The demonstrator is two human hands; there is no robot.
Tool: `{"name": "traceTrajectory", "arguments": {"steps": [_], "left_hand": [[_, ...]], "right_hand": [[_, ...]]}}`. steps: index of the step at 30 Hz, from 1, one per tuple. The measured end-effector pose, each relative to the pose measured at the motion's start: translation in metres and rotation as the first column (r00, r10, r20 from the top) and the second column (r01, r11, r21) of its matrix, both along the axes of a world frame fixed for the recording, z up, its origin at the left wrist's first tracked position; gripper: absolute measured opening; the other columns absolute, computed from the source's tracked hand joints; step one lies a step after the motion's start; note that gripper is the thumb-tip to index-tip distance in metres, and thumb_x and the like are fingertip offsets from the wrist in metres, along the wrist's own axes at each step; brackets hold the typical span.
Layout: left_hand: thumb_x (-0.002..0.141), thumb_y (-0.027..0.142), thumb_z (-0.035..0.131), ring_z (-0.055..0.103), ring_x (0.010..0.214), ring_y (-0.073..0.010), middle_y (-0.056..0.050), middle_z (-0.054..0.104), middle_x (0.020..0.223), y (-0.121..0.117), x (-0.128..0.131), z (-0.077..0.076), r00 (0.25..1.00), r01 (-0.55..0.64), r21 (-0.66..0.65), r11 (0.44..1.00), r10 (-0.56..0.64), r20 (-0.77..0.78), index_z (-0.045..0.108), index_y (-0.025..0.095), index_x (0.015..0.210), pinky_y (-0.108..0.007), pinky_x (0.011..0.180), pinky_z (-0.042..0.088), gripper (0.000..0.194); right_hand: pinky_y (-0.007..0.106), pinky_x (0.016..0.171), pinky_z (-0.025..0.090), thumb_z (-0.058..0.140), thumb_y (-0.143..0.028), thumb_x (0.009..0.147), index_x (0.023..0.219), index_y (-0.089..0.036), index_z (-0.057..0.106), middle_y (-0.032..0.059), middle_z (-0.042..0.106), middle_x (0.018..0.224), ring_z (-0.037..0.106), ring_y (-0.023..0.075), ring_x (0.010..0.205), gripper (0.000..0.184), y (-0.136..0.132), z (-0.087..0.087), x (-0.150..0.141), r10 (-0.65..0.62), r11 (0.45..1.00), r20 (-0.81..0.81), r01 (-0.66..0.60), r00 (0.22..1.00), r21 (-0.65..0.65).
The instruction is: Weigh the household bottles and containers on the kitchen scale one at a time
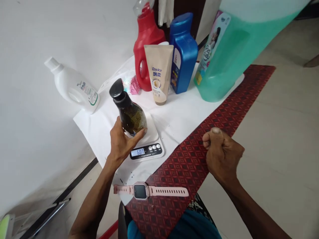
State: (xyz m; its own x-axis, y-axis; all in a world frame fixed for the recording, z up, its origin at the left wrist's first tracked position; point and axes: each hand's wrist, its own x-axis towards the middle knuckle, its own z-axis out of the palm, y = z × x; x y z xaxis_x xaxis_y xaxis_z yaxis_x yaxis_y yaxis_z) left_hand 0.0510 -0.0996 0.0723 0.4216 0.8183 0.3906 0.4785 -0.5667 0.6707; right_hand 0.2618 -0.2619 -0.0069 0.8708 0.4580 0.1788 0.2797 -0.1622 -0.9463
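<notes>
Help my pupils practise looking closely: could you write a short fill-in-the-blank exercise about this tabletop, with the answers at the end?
1. The display of the scale shows the number ____.
2. The left hand grips a pump bottle whose pump top is coloured ____.
3. The strap of the watch is coloured ____.
4. The English brand name on the beige tube is ____.

Missing words: 607; black; pink; Rejoice.
</notes>
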Motion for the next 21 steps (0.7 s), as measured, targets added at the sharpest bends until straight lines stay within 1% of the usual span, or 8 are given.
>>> {"name": "traceTrajectory", "arguments": {"steps": [3,6,9,12,14,16,18,21], "left_hand": [[0.074,0.049,0.092,0.074,0.082,-0.0221,-0.007,0.079,0.098,0.001,-0.001,-0.006,0.994,-0.096,-0.06,0.994,0.098,0.045,0.071,0.02,0.11,-0.035,0.071,0.061,0.05],[0.07,0.051,0.092,0.076,0.083,-0.0234,-0.009,0.081,0.1,0.016,-0.022,-0.004,0.956,-0.247,-0.08,0.966,0.256,0.14,0.073,0.018,0.107,-0.035,0.07,0.062,0.053],[0.068,0.048,0.09,0.077,0.087,-0.0263,-0.01,0.081,0.101,0.045,-0.057,-0.003,0.863,-0.474,-0.016,0.88,0.469,0.187,0.073,0.016,0.104,-0.039,0.076,0.064,0.051],[0.067,0.048,0.088,0.077,0.095,-0.029,-0.01,0.08,0.106,0.081,-0.095,-0.007,0.772,-0.621,0.012,0.784,0.609,0.183,0.072,0.016,0.108,-0.045,0.089,0.065,0.053],[0.066,0.046,0.088,0.076,0.101,-0.0306,-0.01,0.08,0.11,0.105,-0.115,-0.011,0.717,-0.686,0.0,0.728,0.676,0.174,0.069,0.017,0.111,-0.048,0.096,0.064,0.056],[0.066,0.045,0.087,0.076,0.107,-0.0329,-0.012,0.079,0.113,0.128,-0.128,-0.015,0.667,-0.737,-0.013,0.675,0.731,0.146,0.066,0.018,0.11,-0.051,0.101,0.062,0.056],[0.067,0.046,0.086,0.074,0.114,-0.0356,-0.014,0.077,0.116,0.15,-0.135,-0.017,0.63,-0.774,-0.01,0.634,0.771,0.098,0.063,0.019,0.108,-0.053,0.107,0.059,0.055],[0.067,0.048,0.086,0.07,0.125,-0.0396,-0.016,0.074,0.125,0.179,-0.137,-0.017,0.59,-0.807,0.003,0.59,0.807,0.008,0.058,0.021,0.109,-0.056,0.113,0.056,0.057]], "right_hand": [[0.033,0.061,0.039,0.046,-0.054,0.105,0.063,-0.022,0.058,0.0,0.055,0.058,0.051,0.0149,0.057,0.054,0.0,0.001,0.0,-0.012,1.0,0.013,0.012,1.0,-0.022],[0.033,0.059,0.039,0.045,-0.056,0.104,0.063,-0.022,0.059,-0.0003,0.055,0.057,0.051,0.0147,0.055,0.055,0.0,0.001,0.001,-0.018,0.999,0.022,0.019,1.0,-0.029],[0.032,0.06,0.041,0.046,-0.056,0.103,0.064,-0.022,0.061,-0.0005,0.056,0.058,0.053,0.0149,0.056,0.053,0.0,0.0,0.003,-0.016,0.999,0.013,0.017,1.0,-0.029],[0.033,0.061,0.04,0.046,-0.054,0.103,0.064,-0.022,0.061,-0.0002,0.056,0.057,0.053,0.0151,0.055,0.053,0.0,-0.001,0.004,-0.017,0.999,0.027,0.019,0.999,-0.051],[0.033,0.06,0.04,0.045,-0.054,0.102,0.063,-0.022,0.06,-0.0001,0.055,0.056,0.053,0.0151,0.054,0.053,0.0,-0.001,0.004,-0.022,0.997,0.035,0.024,0.999,-0.079],[0.033,0.058,0.038,0.046,-0.055,0.101,0.062,-0.023,0.059,-0.0004,0.054,0.056,0.051,0.0147,0.053,0.052,0.0,0.0,0.003,-0.022,0.995,0.035,0.025,0.999,-0.1],[0.032,0.056,0.036,0.046,-0.054,0.101,0.061,-0.023,0.056,-0.0007,0.053,0.055,0.048,0.0141,0.051,0.052,0.0,0.0,0.003,-0.018,0.994,0.048,0.023,0.999,-0.102],[0.032,0.055,0.035,0.046,-0.054,0.102,0.06,-0.023,0.054,-0.0009,0.052,0.055,0.047,0.0137,0.05,0.052,0.0,0.001,0.002,-0.005,0.996,0.079,0.012,0.997,-0.087]]}}
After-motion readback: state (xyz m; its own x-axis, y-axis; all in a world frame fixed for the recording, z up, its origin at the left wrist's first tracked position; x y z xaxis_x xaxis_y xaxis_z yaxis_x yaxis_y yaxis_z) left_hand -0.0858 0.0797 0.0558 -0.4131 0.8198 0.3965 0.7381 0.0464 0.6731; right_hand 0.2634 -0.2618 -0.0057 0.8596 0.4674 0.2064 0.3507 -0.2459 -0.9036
